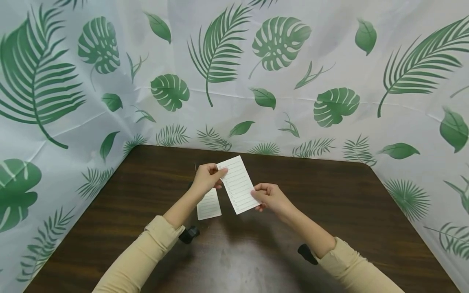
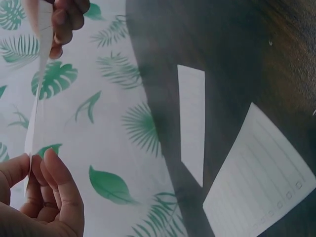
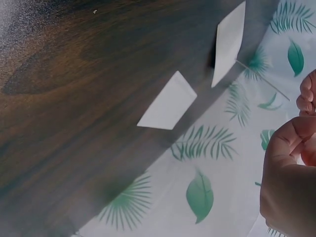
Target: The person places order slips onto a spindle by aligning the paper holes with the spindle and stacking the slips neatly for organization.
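Both hands hold a lined paper sheet [image 1: 238,185] with a column of small checkboxes, tilted above the table. My left hand [image 1: 208,179] pinches its upper left edge between thumb and fingers. My right hand [image 1: 271,198] grips the lower right edge. In the left wrist view the held sheet appears almost edge-on. A second lined sheet [image 1: 209,205] lies on the table below the left forearm, partly covered by it. Beside that sheet, the left wrist view also shows a narrow-looking white paper piece [image 2: 192,118]. The right wrist view cuts off most of the held sheet.
The dark wooden table [image 1: 329,195] meets a white curtain [image 1: 234,114] with green leaf prints at its back and sides. Near the left hand a thin upright line [image 1: 195,167] shows; what it belongs to is hidden. Black devices [image 1: 188,235] sit by the sleeves.
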Demonstrator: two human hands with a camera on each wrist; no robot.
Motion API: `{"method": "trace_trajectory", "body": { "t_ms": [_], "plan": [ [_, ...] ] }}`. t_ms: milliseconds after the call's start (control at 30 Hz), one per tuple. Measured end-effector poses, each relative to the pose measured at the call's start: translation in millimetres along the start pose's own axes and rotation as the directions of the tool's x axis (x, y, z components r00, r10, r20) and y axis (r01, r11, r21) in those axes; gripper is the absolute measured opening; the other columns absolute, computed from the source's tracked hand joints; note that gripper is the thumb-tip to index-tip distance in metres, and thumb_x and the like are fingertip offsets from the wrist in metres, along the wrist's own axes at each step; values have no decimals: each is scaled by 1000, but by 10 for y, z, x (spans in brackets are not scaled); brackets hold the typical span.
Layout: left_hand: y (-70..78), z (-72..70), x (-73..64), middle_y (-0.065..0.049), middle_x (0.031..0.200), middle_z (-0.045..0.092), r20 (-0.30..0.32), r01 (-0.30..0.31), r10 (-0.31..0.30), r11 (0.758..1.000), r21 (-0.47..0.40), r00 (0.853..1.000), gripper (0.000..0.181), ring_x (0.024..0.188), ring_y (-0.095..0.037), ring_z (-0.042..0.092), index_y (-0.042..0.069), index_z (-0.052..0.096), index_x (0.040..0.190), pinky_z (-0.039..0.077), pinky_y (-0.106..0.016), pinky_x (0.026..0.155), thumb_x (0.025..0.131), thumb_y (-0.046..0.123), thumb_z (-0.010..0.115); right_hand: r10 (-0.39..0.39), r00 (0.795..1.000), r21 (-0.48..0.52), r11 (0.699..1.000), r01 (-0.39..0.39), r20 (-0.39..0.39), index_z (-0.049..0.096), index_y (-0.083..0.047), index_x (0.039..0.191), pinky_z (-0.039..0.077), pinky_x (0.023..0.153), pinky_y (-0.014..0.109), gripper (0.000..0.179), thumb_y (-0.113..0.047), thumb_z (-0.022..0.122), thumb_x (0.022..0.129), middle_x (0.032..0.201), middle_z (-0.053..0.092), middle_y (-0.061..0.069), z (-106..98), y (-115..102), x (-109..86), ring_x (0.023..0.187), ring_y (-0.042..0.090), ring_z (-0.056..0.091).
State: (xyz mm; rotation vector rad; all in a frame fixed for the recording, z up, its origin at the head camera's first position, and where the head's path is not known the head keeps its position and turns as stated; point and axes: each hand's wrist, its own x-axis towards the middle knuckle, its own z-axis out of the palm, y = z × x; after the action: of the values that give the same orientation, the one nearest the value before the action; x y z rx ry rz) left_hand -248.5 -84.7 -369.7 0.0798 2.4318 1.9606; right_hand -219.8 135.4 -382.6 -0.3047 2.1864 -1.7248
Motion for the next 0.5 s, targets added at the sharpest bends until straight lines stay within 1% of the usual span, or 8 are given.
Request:
{"method": "trace_trajectory", "body": {
  "t_ms": [67, 133, 233, 333, 433, 500],
  "plan": [
    [15, -34, 11, 1, 62, 51, 17, -1, 1, 1000, 10, 1000, 31, 52, -8, 52, 3, 50, 67, 54, -18, 50, 91, 16, 63, -4, 1000, -14, 1000, 5, 17, 54, 14, 103, 48, 49, 19, 23, -8, 53, 95, 72, 65, 0, 5, -1, 2, 53, 9, 54],
    [32, -69, 20, 1, 62, 51, 33, -7, 6, 1000, 27, 999, 30, 54, -9, 53, 3, 50, 67, 55, -21, 52, 91, 16, 63, -10, 1000, -30, 999, 11, 23, 55, 14, 102, 49, 49, 19, 23, -8, 53, 95, 70, 64, 0, 18, -4, 10, 52, 9, 54],
    [38, -125, 39, -1, 62, 53, 54, -15, 12, 999, 51, 998, 28, 56, -11, 53, -1, 54, 71, 58, -25, 55, 91, 16, 62, -25, 1000, -39, 999, 26, 18, 55, 14, 100, 49, 49, 18, 22, -7, 54, 94, 67, 63, -1, 53, -16, 30, 51, 9, 55],
    [55, -182, 52, -3, 67, 56, 58, -12, 7, 996, 84, 998, 26, 57, -10, 54, -3, 59, 78, 58, -27, 56, 92, 18, 62, -44, 999, -35, 998, 44, 1, 55, 15, 99, 49, 48, 18, 21, -6, 54, 94, 66, 63, -2, 93, -47, 53, 51, 8, 55],
    [81, -239, 56, -4, 72, 58, 52, 2, -8, 994, 113, 999, 27, 58, -9, 54, -5, 61, 83, 58, -25, 56, 92, 21, 61, -57, 998, -19, 998, 56, -16, 55, 15, 98, 48, 48, 17, 20, -4, 53, 94, 65, 63, -2, 134, -78, 77, 49, 7, 55],
    [95, -285, 60, -3, 73, 57, 53, 8, -15, 992, 123, 999, 29, 58, -8, 53, -6, 62, 88, 57, -23, 55, 93, 23, 60, -62, 998, -10, 998, 62, -23, 55, 16, 98, 47, 47, 16, 20, -4, 53, 94, 64, 63, -2, 162, -96, 91, 48, 7, 54]
  ]
}}
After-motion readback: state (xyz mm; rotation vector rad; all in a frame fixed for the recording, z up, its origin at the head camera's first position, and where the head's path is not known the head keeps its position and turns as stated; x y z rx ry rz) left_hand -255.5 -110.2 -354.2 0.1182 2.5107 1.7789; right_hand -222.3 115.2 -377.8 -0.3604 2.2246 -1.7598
